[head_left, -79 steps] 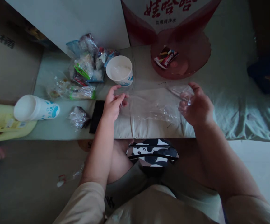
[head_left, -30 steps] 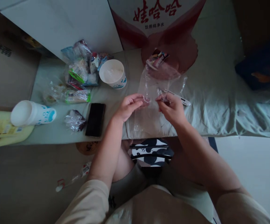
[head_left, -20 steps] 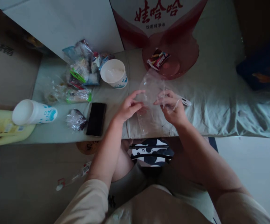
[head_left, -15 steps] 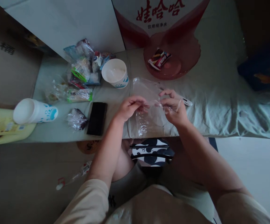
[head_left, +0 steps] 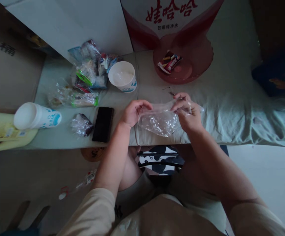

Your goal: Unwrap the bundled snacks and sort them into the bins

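A clear plastic bag (head_left: 161,123) is stretched between my two hands above the front of the cloth-covered surface. My left hand (head_left: 135,112) pinches its left upper corner, fingers bent over the edge. On the other side, my right hand (head_left: 186,109) grips the right upper edge, thumb and fingers closed on the film. The bag's lower part hangs crinkled toward me, and nothing shows inside it. A white item (head_left: 201,108) lies partly hidden behind my right hand. Beyond the bag stands a white paper cup (head_left: 122,77) with clear film in it.
A reddish bowl (head_left: 199,62) holds a wrapped snack (head_left: 169,62). At left are a black phone (head_left: 103,124), a dark wrapped item (head_left: 81,125), a pile of wrapped packets (head_left: 88,70) and cups (head_left: 37,116) lying on their side. Large boxes (head_left: 167,19) stand behind.
The bag's top edge is now pulled taut and its body has swung down toward me. My left hand has shifted slightly left. Dark leg-like shapes have appeared at the lower left.
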`<state>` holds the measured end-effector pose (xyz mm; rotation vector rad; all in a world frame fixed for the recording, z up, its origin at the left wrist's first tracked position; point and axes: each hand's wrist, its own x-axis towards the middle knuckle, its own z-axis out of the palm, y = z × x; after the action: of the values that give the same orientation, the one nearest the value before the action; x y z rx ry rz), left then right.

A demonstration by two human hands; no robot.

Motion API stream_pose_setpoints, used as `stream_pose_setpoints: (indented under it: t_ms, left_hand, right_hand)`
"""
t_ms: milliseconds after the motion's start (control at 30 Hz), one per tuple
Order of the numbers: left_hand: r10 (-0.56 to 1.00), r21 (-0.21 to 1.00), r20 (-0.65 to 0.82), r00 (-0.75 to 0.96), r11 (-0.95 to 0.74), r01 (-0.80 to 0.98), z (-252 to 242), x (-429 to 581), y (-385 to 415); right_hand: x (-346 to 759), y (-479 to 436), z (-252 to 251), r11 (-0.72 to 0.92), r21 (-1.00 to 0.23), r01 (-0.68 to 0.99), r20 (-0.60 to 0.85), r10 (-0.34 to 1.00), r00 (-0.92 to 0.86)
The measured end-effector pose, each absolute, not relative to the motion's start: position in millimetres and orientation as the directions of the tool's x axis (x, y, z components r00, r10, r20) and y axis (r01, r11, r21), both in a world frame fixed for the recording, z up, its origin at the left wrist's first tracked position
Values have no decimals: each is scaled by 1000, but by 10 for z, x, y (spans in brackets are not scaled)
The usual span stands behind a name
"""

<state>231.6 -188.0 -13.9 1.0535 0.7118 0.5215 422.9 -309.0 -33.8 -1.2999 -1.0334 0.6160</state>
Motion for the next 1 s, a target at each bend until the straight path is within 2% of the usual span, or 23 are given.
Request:
stream_pose_setpoints:
  t_ms: [133,267,400,500,600,733,900,1000]
  left_hand:
    - [733,961,-224,643,274,23,-181,2346,-1866]
    - [780,963,-231,581,269,21,-211,2374,-1847]
    - [883,971,-212,419,239,-11,-235,2378,-1796]
    - [915,975,-176,362,212,-61,-244,2372,-1775]
    - [898,980,-138,418,185,-74,-230,2371,-1799]
    - [837,972,-97,539,195,-128,-172,2353,-1864]
    - [777,945,-154,611,297,-140,-129,2277,-1871]
    - [669,898,-271,692,435,-69,-169,2243,-1836]
  right_hand:
    - [4251,-3096,-313,203,-971,123,236,876,420]
    - [4283,-3092,-364,184,-963,194,247,891,380]
    - [4293,-3051,-459,99,-970,221,199,843,500]
    - [4289,-3025,-487,57,-987,151,137,786,603]
    - [4284,-3013,-498,50,-996,71,83,775,626]
    - [4272,-3022,-508,84,-994,68,107,849,518]
    - [4225,-3068,-415,-22,-999,-41,-32,962,273]
    - [4206,-3074,-379,-27,-998,-54,-44,942,333]
